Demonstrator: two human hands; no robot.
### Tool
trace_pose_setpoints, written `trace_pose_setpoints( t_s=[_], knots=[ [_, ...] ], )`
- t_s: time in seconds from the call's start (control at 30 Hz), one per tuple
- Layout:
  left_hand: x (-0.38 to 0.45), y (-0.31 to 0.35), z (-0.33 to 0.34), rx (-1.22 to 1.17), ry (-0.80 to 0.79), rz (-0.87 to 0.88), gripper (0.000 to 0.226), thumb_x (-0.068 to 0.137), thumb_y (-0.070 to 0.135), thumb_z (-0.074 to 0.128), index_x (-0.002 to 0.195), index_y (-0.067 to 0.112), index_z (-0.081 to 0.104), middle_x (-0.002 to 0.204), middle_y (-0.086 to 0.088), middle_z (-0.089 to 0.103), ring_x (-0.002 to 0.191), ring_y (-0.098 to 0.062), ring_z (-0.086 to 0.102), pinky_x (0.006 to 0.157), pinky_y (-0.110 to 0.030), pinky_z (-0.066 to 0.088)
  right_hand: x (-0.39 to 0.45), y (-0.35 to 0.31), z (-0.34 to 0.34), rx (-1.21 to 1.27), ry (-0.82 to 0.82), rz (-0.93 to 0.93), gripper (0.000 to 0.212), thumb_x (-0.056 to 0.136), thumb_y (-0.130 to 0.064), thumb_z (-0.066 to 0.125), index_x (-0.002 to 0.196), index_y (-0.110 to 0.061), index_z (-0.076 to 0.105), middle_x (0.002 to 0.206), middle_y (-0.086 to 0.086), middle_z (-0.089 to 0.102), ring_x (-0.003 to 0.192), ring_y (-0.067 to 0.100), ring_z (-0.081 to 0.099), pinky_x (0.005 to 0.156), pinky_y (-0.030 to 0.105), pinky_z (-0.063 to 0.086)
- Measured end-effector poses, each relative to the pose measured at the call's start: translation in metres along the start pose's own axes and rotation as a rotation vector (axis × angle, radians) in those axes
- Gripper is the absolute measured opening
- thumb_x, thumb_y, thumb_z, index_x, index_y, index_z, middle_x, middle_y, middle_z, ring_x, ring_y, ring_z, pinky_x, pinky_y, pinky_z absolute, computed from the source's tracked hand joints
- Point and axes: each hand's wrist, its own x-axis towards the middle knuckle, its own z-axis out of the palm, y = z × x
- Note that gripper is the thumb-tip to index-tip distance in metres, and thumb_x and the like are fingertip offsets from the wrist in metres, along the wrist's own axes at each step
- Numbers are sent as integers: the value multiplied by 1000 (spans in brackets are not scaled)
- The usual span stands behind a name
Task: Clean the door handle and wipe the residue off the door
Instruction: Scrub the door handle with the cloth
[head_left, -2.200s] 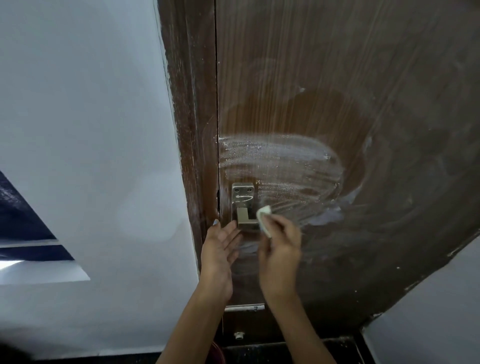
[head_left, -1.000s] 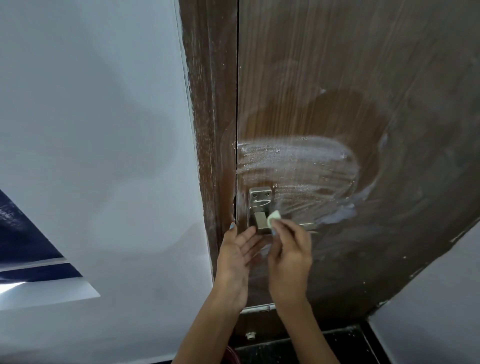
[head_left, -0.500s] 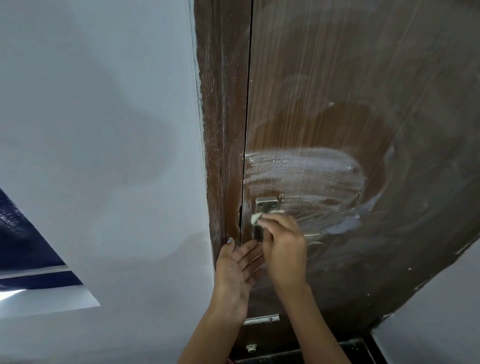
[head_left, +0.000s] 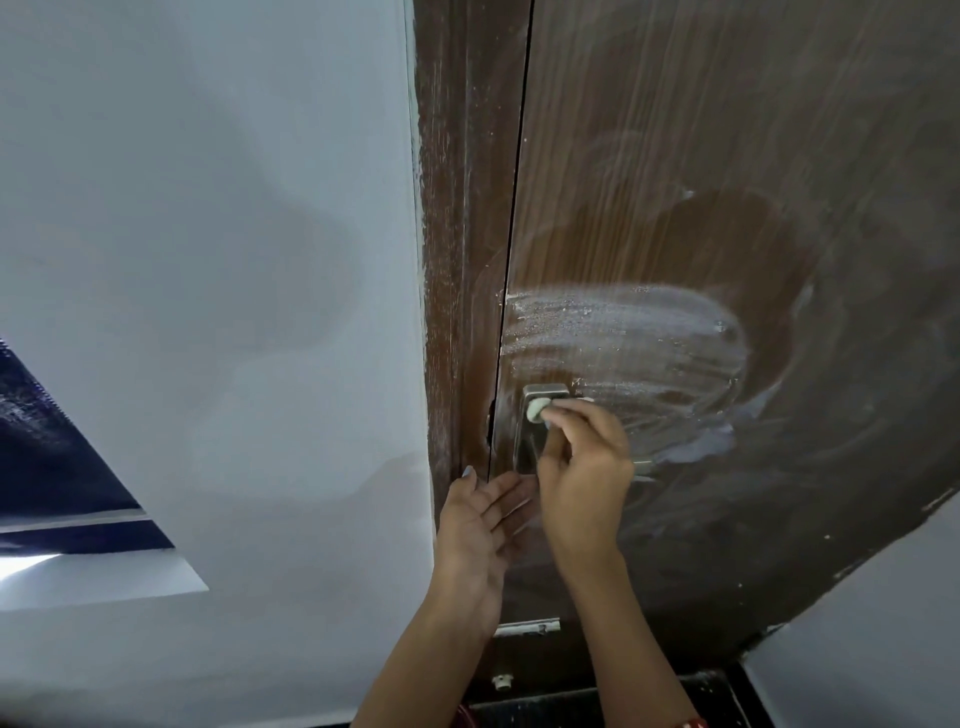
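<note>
- Right hand is pinching a small pale wad of cloth or sponge between fingertips and thumb, and rubbing it on the top of the shiny silver metal door handle plate.
- Left hand is resting flat just below the handle plate, fingers straight and a little apart, touching the brown wooden door near its edge. It is holding nothing.
- A moment ago the wad was lower, down by the handle's lever. Now it is sitting up at the top of the plate. I think the cleaning is moving up over the whole handle, so the handle part is getting close to done.
- Just above and to the right of the handle, a big white soapy smear is still covering the door. That part is not wiped yet.
- No words, brands or labels are showing anywhere.
</note>
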Motion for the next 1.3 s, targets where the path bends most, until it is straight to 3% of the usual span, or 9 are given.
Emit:
trace_pose_setpoints(
  t_s=[0.17, 0.3, 0.43, 0.63, 0.77, 0.93, 1.07, 1.17, 1.3],
  knots=[
    [2, 0, 3, -10, -22, -22, 51, 98, 45, 31, 105, 9, 67, 106, -13, 72, 97, -26, 64, 79, -35, 47, -8, 2, 0, -19, -187, -112, 21, 70, 13, 67, 84, -2, 73, 89, 7, 67, 85, 18, 61, 79, 17, 48],
    [3, -3, 4, 3, -41, -10, 51, 98, 45, 31, 106, 11, 68, 98, -8, 75, 94, -23, 65, 76, -33, 47, 2, 1, 0, 43, -3, -8, 21, 74, 10, 67, 90, -3, 71, 93, 7, 65, 88, 15, 58, 81, 11, 45],
    [4, -3, 5, 3, -44, -11, 51, 98, 45, 31, 107, 10, 67, 101, -10, 74, 96, -25, 65, 75, -34, 48, 3, -5, 7, 14, -58, -147, 25, 77, 6, 63, 99, -3, 71, 99, 9, 63, 92, 18, 51, 83, 13, 39],
    [4, -2, 4, 9, -53, -1, 50, 98, 46, 31, 106, 12, 68, 99, -8, 75, 98, -25, 65, 81, -36, 47, 12, -3, 3, -16, 4, -24, 23, 77, 5, 65, 97, -5, 70, 95, 10, 59, 90, 11, 45, 79, 2, 34],
    [3, -4, 5, 15, -67, -5, 50, 98, 46, 30, 105, 13, 67, 97, -6, 75, 99, -25, 65, 80, -35, 47, 15, -6, 4, -72, -84, -118, 21, 76, 3, 65, 95, -4, 72, 94, 11, 60, 87, 21, 50, 74, 16, 41],
    [4, -3, 5, 23, -74, 6, 50, 98, 46, 30, 108, 14, 67, 97, -5, 75, 98, -24, 66, 86, -37, 47, 17, 0, -1, -46, 22, -15, 27, 76, 8, 64, 97, -6, 71, 95, 11, 58, 88, 15, 47, 78, 2, 34],
    [3, -2, 5, 5, -61, -10, 51, 98, 45, 31, 104, 10, 68, 91, -7, 75, 91, -24, 65, 75, -35, 47, 7, -5, 5, -27, -38, -93, 28, 78, 6, 63, 103, -6, 69, 100, 11, 59, 93, 19, 51, 77, 18, 45],
    [2, -1, 3, 6, -60, -10, 49, 98, 45, 31, 106, 13, 67, 94, -5, 76, 95, -24, 66, 79, -35, 47, 7, 2, 2, 64, 31, 14, 27, 79, 6, 64, 104, -3, 68, 102, 12, 58, 90, 19, 58, 72, 29, 56],
    [1, 2, 1, -32, 17, 14, 45, 99, 42, 32, 102, 13, 67, 93, -5, 76, 94, -23, 66, 76, -35, 48, 0, -4, 10, 47, -14, -54, 29, 79, 6, 64, 107, -2, 67, 104, 13, 59, 95, 20, 58, 81, 29, 53]
  ],
)
